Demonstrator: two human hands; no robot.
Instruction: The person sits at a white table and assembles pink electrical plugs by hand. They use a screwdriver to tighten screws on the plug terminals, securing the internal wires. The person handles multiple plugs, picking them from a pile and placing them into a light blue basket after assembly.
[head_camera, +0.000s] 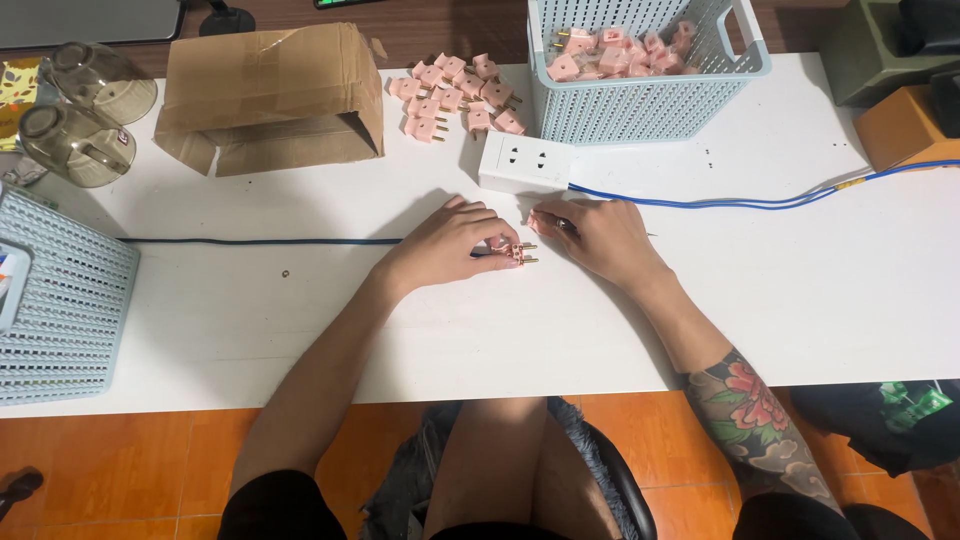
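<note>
My left hand (450, 240) rests on the white table (780, 290) and pinches a small pink plug adapter (516, 252) with brass pins pointing right. My right hand (600, 238) lies just right of it, fingers curled around a thin dark tool whose tip nears the adapter. A white power socket block (526, 162) with a blue cable (720, 203) sits just beyond both hands. Behind it lies a loose pile of pink adapters (455, 95).
A pale blue basket (640, 105) with more pink adapters stands at the back. A brown cardboard box (270, 95) lies back left, beside two glass jars (80, 115). Another pale blue basket (70, 300) sits at the left edge. A dark cable (260, 241) runs leftward.
</note>
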